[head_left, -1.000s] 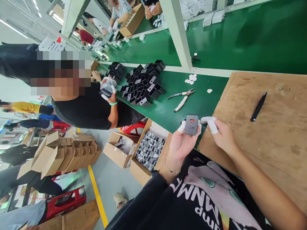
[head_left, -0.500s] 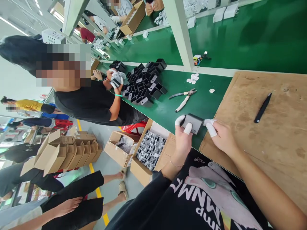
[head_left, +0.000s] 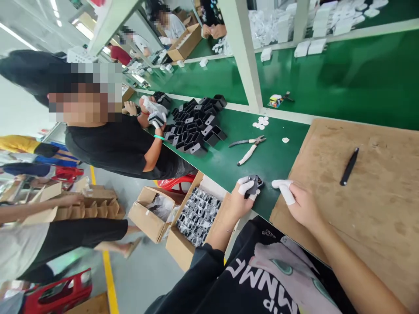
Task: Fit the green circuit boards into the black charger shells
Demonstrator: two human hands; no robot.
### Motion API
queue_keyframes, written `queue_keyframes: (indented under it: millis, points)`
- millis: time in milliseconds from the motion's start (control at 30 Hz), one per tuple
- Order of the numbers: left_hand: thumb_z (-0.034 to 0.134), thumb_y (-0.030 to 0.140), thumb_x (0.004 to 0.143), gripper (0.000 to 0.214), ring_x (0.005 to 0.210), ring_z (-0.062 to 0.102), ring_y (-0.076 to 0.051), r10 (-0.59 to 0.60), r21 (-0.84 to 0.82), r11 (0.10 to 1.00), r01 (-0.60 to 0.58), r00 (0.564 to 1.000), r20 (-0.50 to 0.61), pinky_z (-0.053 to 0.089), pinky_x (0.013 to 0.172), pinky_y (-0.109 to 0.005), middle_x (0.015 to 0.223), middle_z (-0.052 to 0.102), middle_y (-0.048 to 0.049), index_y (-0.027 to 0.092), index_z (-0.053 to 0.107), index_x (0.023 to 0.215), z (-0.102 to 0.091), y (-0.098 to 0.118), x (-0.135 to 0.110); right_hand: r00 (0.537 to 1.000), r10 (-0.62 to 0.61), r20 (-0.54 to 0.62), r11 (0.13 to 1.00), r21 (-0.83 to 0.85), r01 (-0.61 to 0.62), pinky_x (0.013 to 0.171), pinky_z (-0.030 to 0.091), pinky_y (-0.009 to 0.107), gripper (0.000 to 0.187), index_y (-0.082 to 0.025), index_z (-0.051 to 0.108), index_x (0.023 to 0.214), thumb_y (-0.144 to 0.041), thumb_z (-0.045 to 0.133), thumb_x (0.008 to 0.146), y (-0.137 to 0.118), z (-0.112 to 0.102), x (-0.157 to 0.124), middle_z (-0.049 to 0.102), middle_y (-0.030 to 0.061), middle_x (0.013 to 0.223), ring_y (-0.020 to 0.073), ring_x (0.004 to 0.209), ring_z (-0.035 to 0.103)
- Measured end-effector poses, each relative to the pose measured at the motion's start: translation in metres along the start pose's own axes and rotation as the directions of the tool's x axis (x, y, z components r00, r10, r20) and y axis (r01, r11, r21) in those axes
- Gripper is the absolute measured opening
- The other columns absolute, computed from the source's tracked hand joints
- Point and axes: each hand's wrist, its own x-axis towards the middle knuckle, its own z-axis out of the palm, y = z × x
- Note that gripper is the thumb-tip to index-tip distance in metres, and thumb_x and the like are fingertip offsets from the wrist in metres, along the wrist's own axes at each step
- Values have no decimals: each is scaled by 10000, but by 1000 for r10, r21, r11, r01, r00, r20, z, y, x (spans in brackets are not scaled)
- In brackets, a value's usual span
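Hand (L) (head_left: 240,203) gripped sm. dk-grey casing (head_left: 251,187), fingers closed round it, at front edge of green bench (head_left: 278,161). R hand (head_left: 300,203) hung nearby, part-open, nothing visible in it. Pliers (head_left: 248,154) lay beyond casing; blk housings (head_left: 194,125) piled farther off; blk tool (head_left: 349,166) on cardboard sheet (head_left: 376,213).

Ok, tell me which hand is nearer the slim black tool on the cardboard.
Right. The right hand is left of the slim black tool, over the cardboard's edge; the left hand is farther left, holding a dark casing.
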Motion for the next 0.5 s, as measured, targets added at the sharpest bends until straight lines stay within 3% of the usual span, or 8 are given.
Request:
queue_keyframes:
  millis: [100, 267, 400, 500]
  points:
    - [713, 303, 803, 263, 1090, 651, -214, 62, -17, 998, -64, 990, -130, 552, 907, -429, 1130, 607, -73, 251, 542, 997, -4, 6, -4, 998, 31, -47, 999, 28, -30, 860, 576, 346, 264, -252, 707, 983, -336, 458, 960, 1, -4, -4, 759, 34, 1027, 203, 928, 717]
    - [705, 271, 807, 247, 1005, 686, -204, 104, 120, 987, -107, 994, 36, 589, 818, -378, 1089, 641, -91, 238, 562, 1005, -11, 13, -4, 976, 200, -81, 980, 32, -198, 719, 604, 346, 295, -274, 677, 863, -461, 462, 939, 13, -7, -12, 767, 31, 993, 246, 881, 733]
    - [696, 230, 804, 269, 978, 696, -197, 147, 90, 986, -142, 988, -54, 593, 789, -367, 1125, 641, -87, 261, 564, 1036, -10, 14, -4, 969, 236, -78, 972, 13, -236, 700, 613, 388, 318, -289, 682, 864, -500, 451, 924, 16, -10, -14, 769, 25, 986, 282, 929, 729]
    - [717, 225, 783, 220, 910, 708, -186, 118, 51, 992, -116, 992, -35, 595, 744, -337, 1047, 665, -71, 258, 605, 969, -6, 12, -4, 962, 251, -109, 968, -5, -253, 639, 617, 392, 316, -306, 691, 851, -511, 459, 912, 16, -16, -14, 773, 16, 960, 290, 892, 736]
